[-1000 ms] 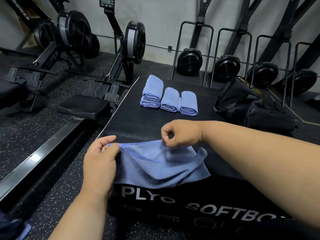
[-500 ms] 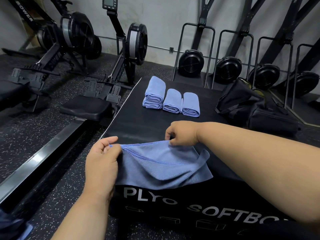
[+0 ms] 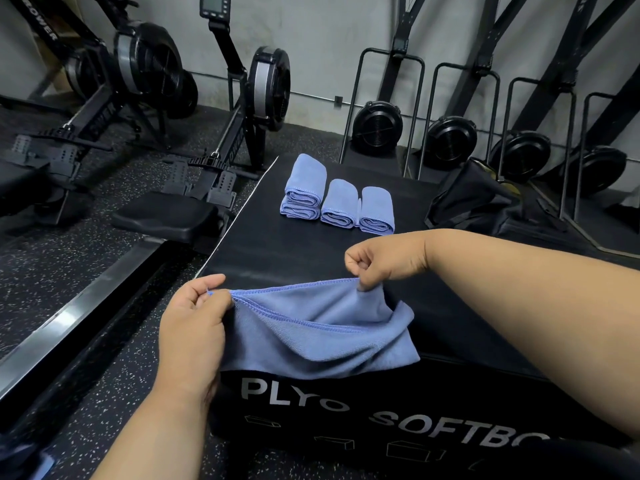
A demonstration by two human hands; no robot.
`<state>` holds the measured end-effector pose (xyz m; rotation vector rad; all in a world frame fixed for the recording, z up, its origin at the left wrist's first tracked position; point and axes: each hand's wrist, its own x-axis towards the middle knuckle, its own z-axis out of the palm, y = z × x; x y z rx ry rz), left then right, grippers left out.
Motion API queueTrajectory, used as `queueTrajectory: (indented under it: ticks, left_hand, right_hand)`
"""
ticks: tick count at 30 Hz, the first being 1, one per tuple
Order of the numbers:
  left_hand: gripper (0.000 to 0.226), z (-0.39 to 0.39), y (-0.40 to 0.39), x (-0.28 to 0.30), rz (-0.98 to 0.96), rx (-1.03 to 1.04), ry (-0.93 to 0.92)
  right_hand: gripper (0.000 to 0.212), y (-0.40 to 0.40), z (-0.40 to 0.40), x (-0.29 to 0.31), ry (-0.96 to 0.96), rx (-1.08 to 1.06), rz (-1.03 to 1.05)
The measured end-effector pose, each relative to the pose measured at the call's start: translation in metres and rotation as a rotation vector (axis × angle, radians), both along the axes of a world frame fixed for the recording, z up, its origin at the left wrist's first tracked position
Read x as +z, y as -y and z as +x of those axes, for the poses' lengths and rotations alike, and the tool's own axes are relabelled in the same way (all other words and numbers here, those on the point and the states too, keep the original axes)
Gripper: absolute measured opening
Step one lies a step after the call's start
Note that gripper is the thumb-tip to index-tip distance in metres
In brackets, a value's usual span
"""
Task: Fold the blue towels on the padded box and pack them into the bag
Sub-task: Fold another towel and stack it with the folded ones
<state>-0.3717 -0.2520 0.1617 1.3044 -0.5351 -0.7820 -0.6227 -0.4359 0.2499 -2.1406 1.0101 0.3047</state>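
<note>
A blue towel (image 3: 322, 330) hangs between the left hand (image 3: 194, 323) and right hand (image 3: 384, 259), both pinching its top hem, above the padded box (image 3: 277, 251), with 4 folded towels (image 3: 337, 202) beyond and the black bag (image 3: 478, 206) far right.

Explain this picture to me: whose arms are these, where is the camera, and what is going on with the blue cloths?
No machine here: a person wears a camera on the head, looking down at their own bare arms. The left hand and right hand each pinch the top edge of a blue towel, which hangs over the near edge of a black padded box marked "PLYO SOFTBO...". Farther back on the box lie folded towels: a stack of two and two singles beside it. A black bag sits to their right. Rowing machines stand on the gym floor behind.
</note>
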Motion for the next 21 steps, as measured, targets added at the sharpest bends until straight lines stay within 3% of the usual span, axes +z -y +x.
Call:
queueTrajectory:
  ticks: [6,11,16,21]
  left_hand:
    - [0.027,0.000,0.001,-0.002,-0.002,0.002,-0.010]
    - [0.027,-0.001,0.002,-0.002,-0.001,0.007,-0.012]
    - [0.028,0.000,0.004,-0.003,0.001,0.011,-0.006]
    - [0.028,0.000,0.006,-0.004,-0.006,0.004,-0.016]
  right_hand:
    - [0.011,0.007,-0.012,0.004,-0.286,0.035,-0.130]
    - [0.017,0.004,-0.021,0.002,-0.460,0.042,-0.259]
    - [0.013,0.001,-0.035,0.003,-0.355,-0.011,-0.232]
    - [0.022,-0.006,-0.043,0.000,-0.347,-0.015,-0.177]
